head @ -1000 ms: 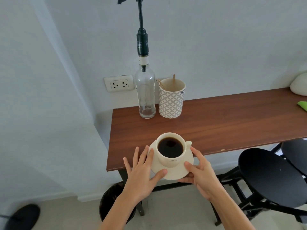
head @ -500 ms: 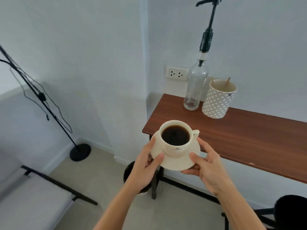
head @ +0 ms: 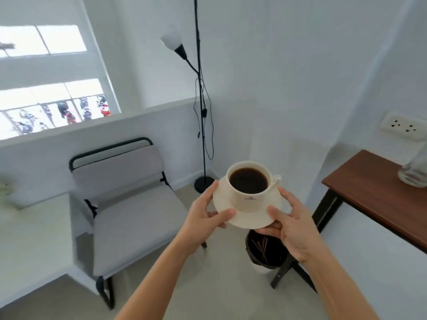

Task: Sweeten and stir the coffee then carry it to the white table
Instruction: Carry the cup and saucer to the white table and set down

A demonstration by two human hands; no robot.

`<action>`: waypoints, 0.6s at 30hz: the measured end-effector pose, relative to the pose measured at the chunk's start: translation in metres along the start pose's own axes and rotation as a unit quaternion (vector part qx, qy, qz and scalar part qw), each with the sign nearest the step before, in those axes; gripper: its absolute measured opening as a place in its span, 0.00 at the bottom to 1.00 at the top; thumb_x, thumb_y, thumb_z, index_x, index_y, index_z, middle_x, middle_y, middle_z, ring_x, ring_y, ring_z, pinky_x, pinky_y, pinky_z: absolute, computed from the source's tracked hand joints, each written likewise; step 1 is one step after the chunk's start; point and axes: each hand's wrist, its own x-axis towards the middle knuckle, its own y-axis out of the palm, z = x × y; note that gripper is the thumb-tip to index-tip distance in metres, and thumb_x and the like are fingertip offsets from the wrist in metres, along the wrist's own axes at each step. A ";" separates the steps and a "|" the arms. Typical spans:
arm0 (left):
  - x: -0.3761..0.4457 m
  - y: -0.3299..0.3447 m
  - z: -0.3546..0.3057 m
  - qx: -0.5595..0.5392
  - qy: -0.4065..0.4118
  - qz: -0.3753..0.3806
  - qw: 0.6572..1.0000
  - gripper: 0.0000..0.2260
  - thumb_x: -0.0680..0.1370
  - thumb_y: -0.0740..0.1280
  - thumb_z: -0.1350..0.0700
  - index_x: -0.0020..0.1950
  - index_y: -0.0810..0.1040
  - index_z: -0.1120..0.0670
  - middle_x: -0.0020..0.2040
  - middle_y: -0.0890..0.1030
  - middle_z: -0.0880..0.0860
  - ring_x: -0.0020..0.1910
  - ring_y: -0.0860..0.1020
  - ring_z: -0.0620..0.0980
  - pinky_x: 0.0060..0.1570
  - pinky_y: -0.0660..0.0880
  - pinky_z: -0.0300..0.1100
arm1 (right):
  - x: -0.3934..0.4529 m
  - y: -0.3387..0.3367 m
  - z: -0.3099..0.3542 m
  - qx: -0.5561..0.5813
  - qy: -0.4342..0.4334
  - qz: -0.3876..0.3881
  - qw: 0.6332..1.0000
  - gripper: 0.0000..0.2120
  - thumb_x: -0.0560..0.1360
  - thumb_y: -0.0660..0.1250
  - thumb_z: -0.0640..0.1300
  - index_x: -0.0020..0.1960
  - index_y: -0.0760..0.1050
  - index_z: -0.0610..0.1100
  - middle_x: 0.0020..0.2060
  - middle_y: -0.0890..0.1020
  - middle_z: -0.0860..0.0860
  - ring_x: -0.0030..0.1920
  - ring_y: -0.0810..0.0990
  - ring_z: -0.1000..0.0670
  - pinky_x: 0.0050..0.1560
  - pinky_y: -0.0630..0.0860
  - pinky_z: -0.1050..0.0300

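A cream cup (head: 250, 199) full of black coffee stands on a cream saucer (head: 249, 219), held in the air in front of me. My left hand (head: 203, 218) grips the saucer's left edge, thumb on top. My right hand (head: 290, 225) grips its right edge the same way. The cup's handle points to the right. A white table (head: 30, 245) lies at the lower left. The brown wooden table (head: 374, 192) is at the right, apart from the cup.
A grey cushioned chair (head: 129, 204) with a black frame stands between me and the white table. A black floor lamp (head: 201, 112) stands in the corner. A dark bin (head: 265, 252) sits on the floor under the saucer. A glass bottle (head: 414, 172) rests on the brown table.
The cup and saucer were lifted off the brown table by both hands. My view has swung left, so the brown table slid to the right and the chair and white table came into sight.
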 end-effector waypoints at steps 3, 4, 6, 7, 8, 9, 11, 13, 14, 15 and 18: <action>-0.033 -0.069 0.006 0.009 0.000 -0.041 0.999 0.39 0.77 0.76 0.63 0.83 0.61 0.52 0.76 0.72 0.53 0.45 0.84 0.46 0.40 0.81 0.38 | -0.004 0.068 -0.019 -0.012 0.009 0.045 0.999 0.25 0.80 0.61 0.31 0.73 0.65 0.47 0.51 0.83 0.38 0.40 0.87 0.41 0.37 0.85 0.47; -0.045 -0.092 0.008 0.012 0.000 -0.055 0.998 0.38 0.77 0.76 0.63 0.83 0.62 0.52 0.77 0.71 0.53 0.46 0.85 0.46 0.40 0.81 0.38 | -0.006 0.092 -0.026 -0.015 0.013 0.058 0.998 0.25 0.80 0.61 0.31 0.74 0.65 0.47 0.52 0.83 0.38 0.39 0.87 0.41 0.36 0.85 0.48; -0.070 -0.138 0.012 0.020 0.001 -0.080 0.997 0.37 0.77 0.76 0.63 0.82 0.64 0.52 0.76 0.72 0.54 0.46 0.85 0.45 0.40 0.81 0.37 | -0.011 0.138 -0.041 -0.013 0.025 0.086 0.996 0.26 0.80 0.61 0.30 0.74 0.64 0.47 0.53 0.82 0.37 0.38 0.87 0.42 0.33 0.85 0.50; -0.082 -0.160 0.013 0.025 0.001 -0.093 0.995 0.36 0.77 0.76 0.63 0.81 0.65 0.52 0.75 0.72 0.55 0.46 0.85 0.44 0.41 0.81 0.37 | -0.014 0.161 -0.049 -0.014 0.031 0.100 0.994 0.26 0.80 0.61 0.30 0.75 0.64 0.47 0.54 0.82 0.37 0.39 0.87 0.42 0.33 0.85 0.51; -0.094 -0.181 0.015 0.028 -0.001 -0.104 0.994 0.35 0.77 0.76 0.62 0.81 0.66 0.51 0.74 0.73 0.55 0.46 0.85 0.43 0.41 0.81 0.37 | -0.017 0.184 -0.057 -0.016 0.037 0.112 0.993 0.26 0.80 0.61 0.30 0.75 0.64 0.47 0.55 0.81 0.37 0.39 0.87 0.43 0.33 0.85 0.51; -0.106 -0.202 0.017 0.030 -0.003 -0.116 0.993 0.35 0.77 0.76 0.62 0.81 0.66 0.51 0.73 0.73 0.55 0.46 0.84 0.42 0.41 0.81 0.37 | -0.019 0.206 -0.064 -0.018 0.042 0.124 0.991 0.26 0.80 0.60 0.30 0.74 0.64 0.48 0.55 0.81 0.37 0.39 0.87 0.43 0.34 0.85 0.50; -0.130 -0.244 0.023 0.027 -0.009 -0.144 0.989 0.36 0.77 0.77 0.61 0.82 0.64 0.51 0.75 0.73 0.54 0.46 0.84 0.40 0.42 0.81 0.38 | -0.024 0.251 -0.079 -0.025 0.047 0.150 0.987 0.25 0.80 0.60 0.30 0.74 0.64 0.47 0.52 0.82 0.39 0.37 0.87 0.43 0.34 0.85 0.50; -0.152 -0.282 0.028 0.025 -0.017 -0.169 0.985 0.37 0.77 0.77 0.60 0.82 0.64 0.50 0.76 0.72 0.54 0.46 0.84 0.39 0.43 0.81 0.38 | -0.028 0.292 -0.092 -0.032 0.056 0.175 0.982 0.26 0.80 0.60 0.30 0.75 0.64 0.48 0.51 0.82 0.40 0.36 0.87 0.43 0.33 0.85 0.51; -0.163 -0.299 0.031 0.027 -0.019 -0.179 0.983 0.37 0.77 0.77 0.60 0.82 0.64 0.50 0.76 0.72 0.54 0.46 0.85 0.39 0.43 0.81 0.38 | -0.029 0.311 -0.099 -0.036 0.062 0.187 0.980 0.26 0.80 0.60 0.31 0.75 0.63 0.48 0.52 0.82 0.39 0.36 0.87 0.44 0.33 0.85 0.52; -0.173 -0.316 0.033 0.029 -0.022 -0.191 0.981 0.37 0.77 0.76 0.60 0.82 0.64 0.50 0.76 0.72 0.54 0.47 0.85 0.39 0.43 0.82 0.38 | -0.031 0.330 -0.105 -0.040 0.067 0.199 0.977 0.27 0.80 0.60 0.31 0.75 0.63 0.48 0.54 0.81 0.38 0.37 0.88 0.44 0.32 0.85 0.52; -0.201 -0.366 0.043 0.025 -0.036 -0.227 0.973 0.38 0.77 0.77 0.59 0.83 0.63 0.51 0.75 0.72 0.53 0.55 0.85 0.48 0.47 0.84 0.41 | -0.029 0.387 -0.126 -0.051 0.086 0.237 0.966 0.28 0.80 0.61 0.32 0.76 0.61 0.50 0.58 0.80 0.36 0.39 0.88 0.43 0.34 0.85 0.51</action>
